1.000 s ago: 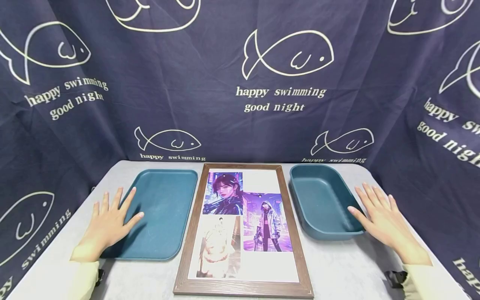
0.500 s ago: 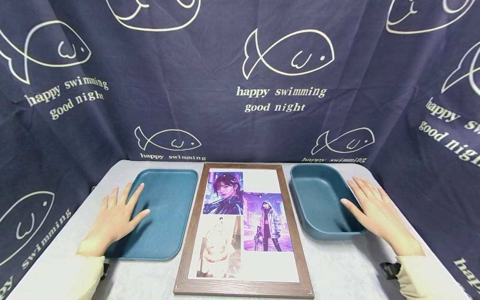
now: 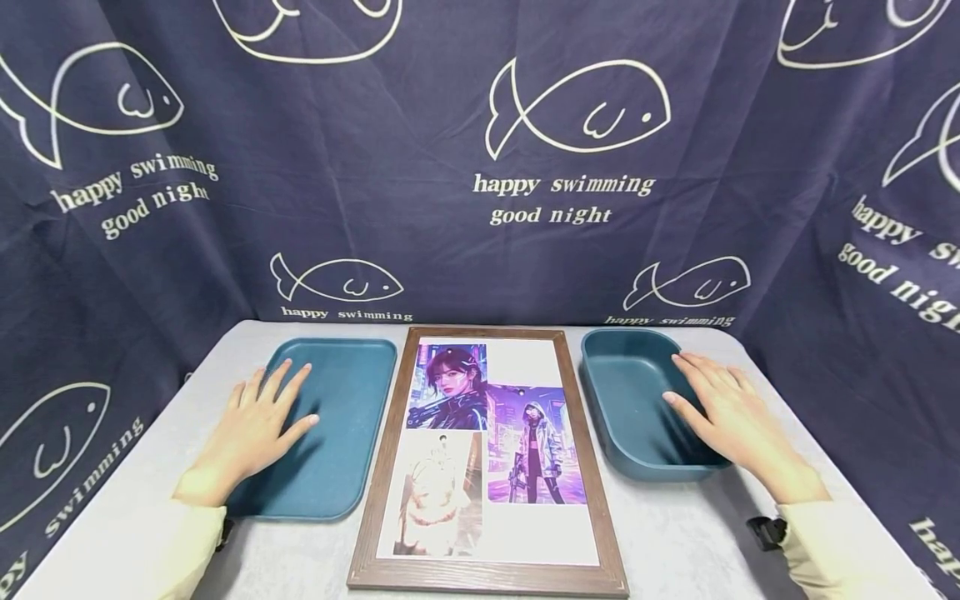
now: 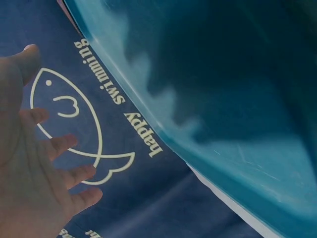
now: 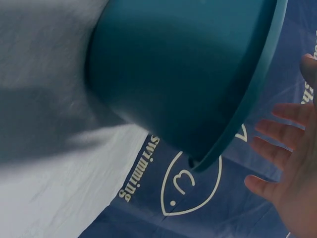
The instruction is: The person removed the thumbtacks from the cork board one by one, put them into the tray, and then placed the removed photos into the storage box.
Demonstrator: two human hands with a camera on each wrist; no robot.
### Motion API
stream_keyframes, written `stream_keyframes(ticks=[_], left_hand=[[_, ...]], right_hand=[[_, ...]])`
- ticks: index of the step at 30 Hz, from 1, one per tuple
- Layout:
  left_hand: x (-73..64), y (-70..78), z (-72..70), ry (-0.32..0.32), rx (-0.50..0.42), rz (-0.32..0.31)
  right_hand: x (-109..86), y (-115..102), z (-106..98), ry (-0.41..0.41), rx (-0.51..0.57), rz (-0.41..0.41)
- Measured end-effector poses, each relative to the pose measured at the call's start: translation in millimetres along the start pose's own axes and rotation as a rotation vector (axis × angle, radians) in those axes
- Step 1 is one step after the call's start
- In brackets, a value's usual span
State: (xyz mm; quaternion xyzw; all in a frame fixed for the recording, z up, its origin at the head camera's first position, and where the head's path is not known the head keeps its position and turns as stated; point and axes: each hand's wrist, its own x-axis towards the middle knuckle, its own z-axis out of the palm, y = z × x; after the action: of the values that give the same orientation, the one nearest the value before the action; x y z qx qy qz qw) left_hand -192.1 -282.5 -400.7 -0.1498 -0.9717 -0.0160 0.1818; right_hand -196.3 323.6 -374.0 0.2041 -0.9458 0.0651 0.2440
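My left hand (image 3: 255, 429), fingers spread, hovers over the left part of a flat teal tray (image 3: 341, 425) and casts a shadow on it. In the left wrist view the palm (image 4: 29, 173) shows with nothing in it. On the other side, my right hand (image 3: 731, 412) is held with extended fingers above the right rim of a deep teal bin (image 3: 633, 392). The right wrist view shows those fingers (image 5: 277, 151) apart from the bin's wall (image 5: 163, 74), holding nothing. Between the hands lies a brown wooden frame (image 3: 487, 577) on the table.
Inside the frame are several pictures on a white backing: a dark-haired figure (image 3: 448, 387), a hooded figure in a light jacket (image 3: 534, 446) and a pale washed-out print (image 3: 438, 496). The grey-white table (image 3: 675, 542) ends at a navy fish-print curtain (image 3: 450, 250).
Both hands have moved inward, the left one to the right over the tray and the right one to the left over the bin. The tray, bin and frame have stayed put.
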Motion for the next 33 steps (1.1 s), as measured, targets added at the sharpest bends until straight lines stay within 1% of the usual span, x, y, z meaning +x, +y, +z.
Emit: stream_keyframes(ticks=[6, 9, 13, 16, 24, 30, 33], left_hand=[[5.8, 7.2, 2.2, 0.019, 0.011, 0.048], [8.2, 10.9, 4.7, 0.043, 0.010, 0.074], [11.5, 16.5, 8.4, 0.078, 0.011, 0.110], [13.8, 20.8, 11.0, 0.086, 0.009, 0.133], [18.4, 33.7, 18.1, 0.087, 0.010, 0.170], [21.0, 46.9, 19.9, 0.060, -0.012, 0.183], [21.9, 53.0, 20.1, 0.050, -0.015, 0.199]], right_hand=[[6.2, -8.8, 2.3, 0.006, 0.011, -0.020], [9.1, -12.6, 4.8, 0.008, 0.012, -0.040], [12.3, -19.7, 8.0, -0.001, 0.028, -0.055], [14.7, -26.2, 9.5, -0.017, 0.045, -0.058], [22.2, -44.5, 15.1, -0.018, 0.049, -0.113], [25.9, -57.0, 21.2, 0.009, 0.047, -0.171], [27.0, -62.6, 23.6, 0.006, 0.050, -0.187]])
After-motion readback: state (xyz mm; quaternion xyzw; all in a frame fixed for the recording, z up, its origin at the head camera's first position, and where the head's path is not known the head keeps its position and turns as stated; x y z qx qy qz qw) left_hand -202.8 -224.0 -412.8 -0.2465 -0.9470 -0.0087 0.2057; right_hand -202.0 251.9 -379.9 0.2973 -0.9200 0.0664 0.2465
